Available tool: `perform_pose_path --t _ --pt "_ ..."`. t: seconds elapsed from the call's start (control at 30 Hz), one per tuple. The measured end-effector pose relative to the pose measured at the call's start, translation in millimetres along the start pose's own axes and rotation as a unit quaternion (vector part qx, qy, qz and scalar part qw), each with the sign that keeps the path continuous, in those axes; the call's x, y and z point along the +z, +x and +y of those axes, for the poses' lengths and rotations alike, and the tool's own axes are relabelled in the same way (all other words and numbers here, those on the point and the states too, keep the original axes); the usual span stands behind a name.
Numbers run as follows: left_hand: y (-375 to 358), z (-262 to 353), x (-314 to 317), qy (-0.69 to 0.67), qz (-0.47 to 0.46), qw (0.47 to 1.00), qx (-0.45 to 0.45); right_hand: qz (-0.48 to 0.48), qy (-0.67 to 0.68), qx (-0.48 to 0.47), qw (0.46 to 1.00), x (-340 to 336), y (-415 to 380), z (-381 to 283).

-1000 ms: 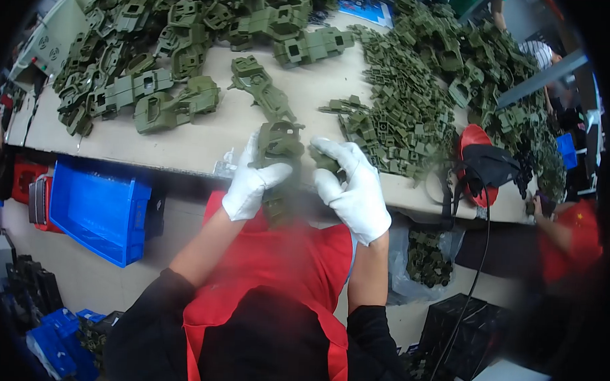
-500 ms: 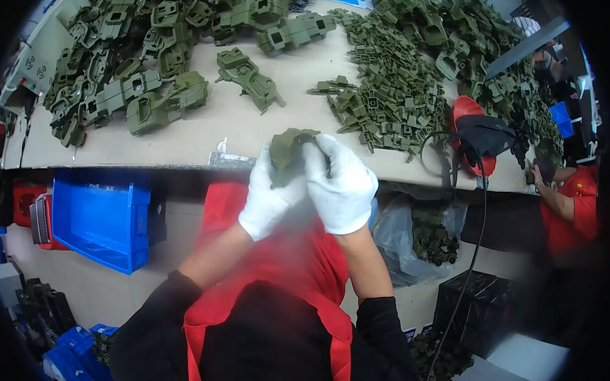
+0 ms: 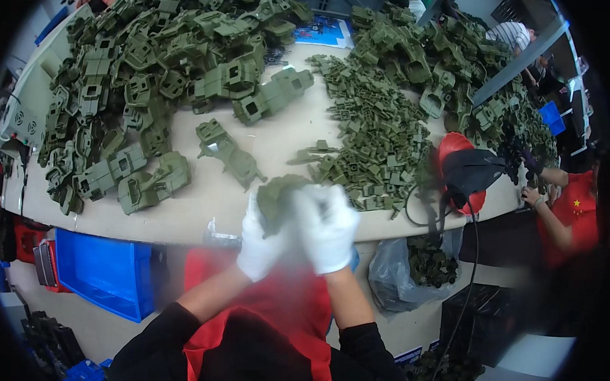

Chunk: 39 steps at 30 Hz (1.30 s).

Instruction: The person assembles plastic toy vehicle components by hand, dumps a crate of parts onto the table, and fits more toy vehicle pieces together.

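My left hand [image 3: 259, 243], in a white glove, is closed around an olive-green plastic toy vehicle shell [image 3: 278, 199] just over the table's front edge. My right hand [image 3: 329, 231], gloved the same way, is smeared by motion close to the shell's right side. Its fingers look curled in; whatever they hold is hidden. Beyond my hands lies a similar loose green shell [image 3: 229, 154]. To the right of that spreads a heap of small green plastic parts [image 3: 381, 133].
Large green shells [image 3: 154, 78] are piled on the left of the table, more [image 3: 417, 53] at the back right. A red dish with a black device [image 3: 473, 173] and cable stands at the right edge. Below are a blue bin [image 3: 107, 271] and a plastic bag [image 3: 399, 274]. A co-worker [image 3: 569, 213] is at right.
The view has tilted up, so the table sits lower and more of its far side shows. My left hand still holds the shell; my right hand has blurred beside it.
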State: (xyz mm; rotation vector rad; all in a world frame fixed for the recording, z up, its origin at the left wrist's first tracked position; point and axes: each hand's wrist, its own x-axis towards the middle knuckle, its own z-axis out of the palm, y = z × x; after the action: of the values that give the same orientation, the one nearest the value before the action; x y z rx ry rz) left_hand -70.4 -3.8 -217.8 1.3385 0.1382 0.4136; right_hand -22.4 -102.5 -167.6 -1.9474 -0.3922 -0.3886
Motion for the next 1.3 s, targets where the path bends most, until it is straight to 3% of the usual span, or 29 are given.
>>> perform_pose_path --t 0.07,0.13,0.2,0.27,0.3,0.33,0.37,0.4,0.47,0.5,0.53,0.6,0.63,0.67,0.73,0.77,0.8,0.87,0.9,0.93,1.0,1.07,1.1,1.13,1.17,1.23,1.3 --pt "-15.6 9.6 -14.2 0.052 -0.017 0.998 -0.040 0.004 0.100 0.052 0.994 3.3 -7.3 -3.0" --pt "-16.9 14.6 -31.8 0.047 -0.017 0.999 0.001 0.021 0.054 0.030 0.998 16.5 -31.1 -16.5" --pt "-26.6 36.0 -46.8 0.078 -0.055 0.995 0.008 0.051 -0.050 -0.113 0.991 22.5 -47.5 -38.6" --pt "-42.7 43.6 -59.2 0.029 -0.078 0.996 0.023 0.080 0.027 -0.124 0.989 24.9 -58.8 -50.6" --pt "-49.9 45.4 -64.7 0.085 -0.072 0.991 0.077 0.059 0.132 0.033 0.989 16.8 -62.9 -69.2" --pt "-56.1 50.4 -69.7 0.139 -0.066 0.979 0.132 0.037 0.234 0.188 0.953 11.0 -68.2 -88.7" --pt "-58.4 56.8 -74.0 0.112 -0.097 0.980 0.135 0.054 0.187 0.115 0.974 18.3 -76.3 -87.2" --pt "-56.1 68.8 -80.4 0.217 -0.136 0.953 0.160 0.062 0.185 0.115 0.974 23.8 -83.4 -86.9" --pt "-61.2 49.6 -81.0 -0.032 -0.146 0.982 0.116 0.071 -0.076 -0.103 0.989 28.5 -89.6 -88.4" --pt "-66.9 61.9 -82.0 -0.184 -0.127 0.974 -0.026 0.048 -0.052 -0.049 0.996 30.9 -91.8 -92.0" --pt "-63.4 56.9 -95.9 -0.166 -0.151 0.974 -0.003 0.023 -0.024 0.003 0.999 33.9 -92.7 -96.6" --pt "-60.3 64.4 -120.9 -0.193 -0.158 0.965 -0.077 -0.114 0.170 0.180 0.962 32.6 -88.6 -105.5" --pt "-55.7 56.4 -133.2 -0.310 -0.169 0.925 -0.140 -0.161 0.149 0.177 0.960 30.0 -86.4 -110.8" --pt "-60.6 52.2 -143.6 -0.309 -0.160 0.928 -0.131 -0.208 0.126 0.172 0.955 26.5 -84.5 -115.1" --pt "-72.7 62.4 -155.9 -0.231 -0.099 0.958 -0.138 -0.215 0.181 0.139 0.950 31.5 -87.3 -106.5" --pt "-78.8 68.2 -160.3 -0.182 -0.098 0.975 -0.081 -0.213 0.198 0.172 0.941 33.0 -89.0 -105.2" --pt "-81.7 69.2 -165.0 -0.183 -0.092 0.976 -0.079 -0.209 0.211 0.207 0.932 33.1 -90.6 -106.8" --pt "-84.1 69.4 -174.2 -0.212 -0.058 0.968 -0.120 -0.242 0.150 0.163 0.945 41.0 -100.0 -98.9" --pt "-86.1 70.7 -178.2 -0.227 -0.069 0.959 -0.153 -0.269 0.095 0.087 0.954 49.1 -106.2 -81.2" --pt "-85.9 69.7 -182.4 -0.239 -0.082 0.950 -0.181 -0.310 0.061 0.107 0.943 49.4 -107.9 -86.7" --pt "-92.5 75.5 -180.6 -0.410 -0.056 0.870 -0.270 -0.315 0.154 0.210 0.913 53.1 -117.0 -69.4" --pt "-98.0 64.8 -176.0 -0.498 -0.030 0.818 -0.286 -0.246 -0.067 0.092 0.962 43.5 -109.1 -38.9" --pt "-100.1 61.5 -172.8 -0.466 -0.025 0.838 -0.285 -0.175 -0.166 0.027 0.970 37.1 -102.3 -14.6" --pt "-101.8 58.0 -170.7 -0.434 -0.019 0.855 -0.283 -0.109 -0.245 0.025 0.963 29.6 -94.9 8.2" --pt "-99.5 49.0 -172.4 -0.433 -0.018 0.854 -0.288 -0.058 -0.282 0.052 0.956 19.5 -84.4 30.7" --pt "-90.3 27.1 -171.9 -0.421 -0.170 0.855 -0.251 0.022 -0.296 0.049 0.954 -4.2 -62.0 60.8" --pt "-85.4 18.6 -152.5 -0.466 -0.152 0.824 -0.282 0.008 -0.367 -0.048 0.929 -18.2 -41.5 84.7"
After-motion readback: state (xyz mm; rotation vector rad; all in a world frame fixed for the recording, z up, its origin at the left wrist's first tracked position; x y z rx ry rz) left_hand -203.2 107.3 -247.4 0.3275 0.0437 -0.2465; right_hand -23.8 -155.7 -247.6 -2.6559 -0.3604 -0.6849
